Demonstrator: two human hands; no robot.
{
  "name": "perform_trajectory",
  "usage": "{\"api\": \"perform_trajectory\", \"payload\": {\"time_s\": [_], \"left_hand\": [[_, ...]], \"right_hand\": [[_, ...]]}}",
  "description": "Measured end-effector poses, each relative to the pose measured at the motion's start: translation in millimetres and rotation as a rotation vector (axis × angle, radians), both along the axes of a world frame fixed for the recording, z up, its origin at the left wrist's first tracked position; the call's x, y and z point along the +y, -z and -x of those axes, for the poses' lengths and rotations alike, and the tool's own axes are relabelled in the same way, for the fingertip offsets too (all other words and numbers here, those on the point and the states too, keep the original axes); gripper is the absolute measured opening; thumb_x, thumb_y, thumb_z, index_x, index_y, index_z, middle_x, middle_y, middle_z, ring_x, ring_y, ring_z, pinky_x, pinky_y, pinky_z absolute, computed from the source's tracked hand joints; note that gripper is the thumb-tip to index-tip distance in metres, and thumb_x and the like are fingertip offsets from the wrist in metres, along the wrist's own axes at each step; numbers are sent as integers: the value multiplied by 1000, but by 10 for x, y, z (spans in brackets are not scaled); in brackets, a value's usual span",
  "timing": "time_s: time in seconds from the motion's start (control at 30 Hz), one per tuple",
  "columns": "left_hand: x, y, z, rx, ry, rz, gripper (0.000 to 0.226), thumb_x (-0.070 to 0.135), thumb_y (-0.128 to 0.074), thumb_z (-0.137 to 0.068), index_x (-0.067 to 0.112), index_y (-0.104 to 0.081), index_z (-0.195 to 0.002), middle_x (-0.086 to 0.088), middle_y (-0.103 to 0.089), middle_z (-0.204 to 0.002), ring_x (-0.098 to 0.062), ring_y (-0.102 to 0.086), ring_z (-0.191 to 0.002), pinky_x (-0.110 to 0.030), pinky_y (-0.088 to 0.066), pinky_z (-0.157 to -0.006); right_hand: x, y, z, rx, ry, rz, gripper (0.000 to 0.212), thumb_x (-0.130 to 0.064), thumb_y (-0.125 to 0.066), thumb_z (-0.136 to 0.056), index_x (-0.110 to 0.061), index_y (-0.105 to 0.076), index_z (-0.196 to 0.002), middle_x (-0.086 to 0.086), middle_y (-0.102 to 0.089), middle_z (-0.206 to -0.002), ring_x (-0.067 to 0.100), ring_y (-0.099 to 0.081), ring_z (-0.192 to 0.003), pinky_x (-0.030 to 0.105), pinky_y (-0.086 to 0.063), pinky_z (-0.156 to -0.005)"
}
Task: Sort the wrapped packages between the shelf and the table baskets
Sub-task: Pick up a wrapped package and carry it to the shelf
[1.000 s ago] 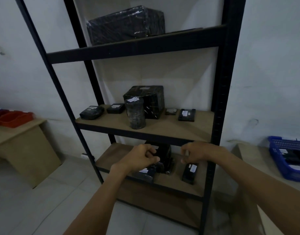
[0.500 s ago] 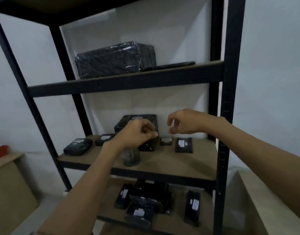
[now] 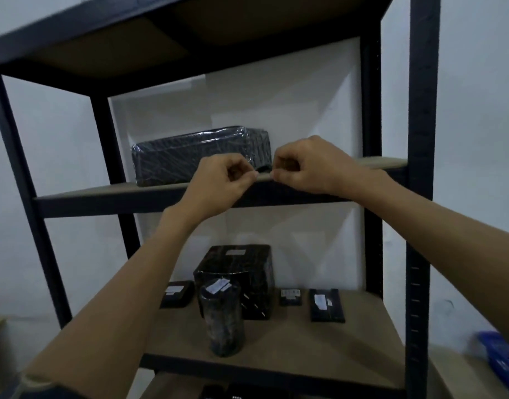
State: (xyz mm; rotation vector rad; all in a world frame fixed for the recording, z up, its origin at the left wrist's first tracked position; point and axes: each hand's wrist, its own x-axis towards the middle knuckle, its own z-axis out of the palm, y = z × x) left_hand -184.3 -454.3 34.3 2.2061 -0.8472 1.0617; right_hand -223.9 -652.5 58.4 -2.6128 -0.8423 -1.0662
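A pale wall stood behind the black metal shelf unit (image 3: pixel 421 197). We had the large wrapped package (image 3: pixel 190 156) lying on the upper board, toward its left. Our left hand (image 3: pixel 218 182) and right hand (image 3: pixel 310 165) were raised just in front of it at the board's front edge, fingers curled in loosely, thumbs nearly meeting; we could not tell whether either gripped anything. On the board below stood a wrapped cylinder (image 3: pixel 223 318) before a wrapped box (image 3: pixel 241 275), with flat small packages (image 3: pixel 326 305) beside them. A blue basket (image 3: pixel 503 358) sat at far right.
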Motion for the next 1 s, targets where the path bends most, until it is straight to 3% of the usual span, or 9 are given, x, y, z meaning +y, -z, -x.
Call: {"api": "perform_trajectory", "payload": {"time_s": [0.1, 0.23, 0.33, 0.47, 0.57, 0.63, 0.77, 0.9, 1.0], "left_hand": [[29, -38, -253, 15, -65, -30, 14, 31, -71, -84, 19, -69, -90, 2, -64, -87, -11, -61, -79, -28, -51, -75], [119, 125, -585, 90, -156, -138, 43, 58, -59, -84, 20, -66, -103, 2, -60, -98, -17, -55, -95, -38, -46, -86], [129, 323, -702, -31, -182, -93, 62, 74, -38, -81, 24, -66, -105, 8, -64, -100, -14, -56, -95, -33, -38, -86], [21, 305, -754, -88, -311, -80, 71, 87, -32, -70, 27, -63, -92, 15, -58, -89, -10, -50, -85, -32, -34, -81], [-51, 136, -783, -50, -367, -180, 77, 95, -31, -62, 25, -57, -79, 10, -58, -82, -13, -52, -79, -34, -37, -75], [-88, 74, -814, -20, -348, -254, 76, 96, -32, -62, 24, -53, -78, 8, -56, -81, -15, -52, -78, -33, -36, -70], [-120, 145, -876, -83, -352, -309, 80, 92, -20, -66, 25, -55, -87, 7, -51, -87, -15, -49, -83, -33, -35, -72], [-131, 189, -880, -132, -369, -275, 82, 91, -18, -67, 24, -59, -90, 7, -52, -85, -14, -50, -82, -32, -35, -71], [-145, 197, -882, -151, -390, -264, 83, 91, -17, -67, 23, -60, -89, 7, -53, -84, -15, -50, -82, -32, -36, -72]], "right_hand": [[-40, -82, -229, -48, 87, 10, 15, -32, -60, -88, -17, -64, -87, -12, -45, -72, 15, -51, -76, 27, -37, -66], [-155, -132, -528, 24, 221, 48, 22, -36, -61, -87, -21, -61, -103, 1, -52, -104, 20, -54, -98, 35, -46, -84], [-238, -158, -691, 73, 305, 65, 42, -40, -61, -87, -21, -51, -123, 6, -51, -123, 23, -50, -111, 38, -43, -93], [-327, -126, -872, 228, 341, -76, 67, -48, -65, -82, -20, -39, -137, 8, -44, -140, 27, -45, -123, 38, -39, -100], [-356, -110, -968, 483, 369, -216, 77, -56, -62, -81, -20, -35, -142, 9, -43, -143, 27, -44, -126, 32, -36, -93], [-379, -113, -1013, 560, 408, -199, 69, -60, -58, -81, -20, -45, -135, 8, -48, -138, 24, -48, -118, 34, -37, -91], [-412, -103, -1049, 536, 404, -195, 62, -62, -58, -80, -21, -52, -127, 5, -52, -131, 19, -47, -103, 32, -37, -85], [-429, -143, -1084, 543, 376, -176, 65, -60, -60, -80, -21, -48, -131, 6, -48, -136, 22, -48, -115, 34, -38, -90], [-441, -170, -1188, 505, 441, -123, 78, -65, -59, -77, -24, -38, -140, 7, -39, -144, 28, -44, -126, 39, -39, -101]]}}
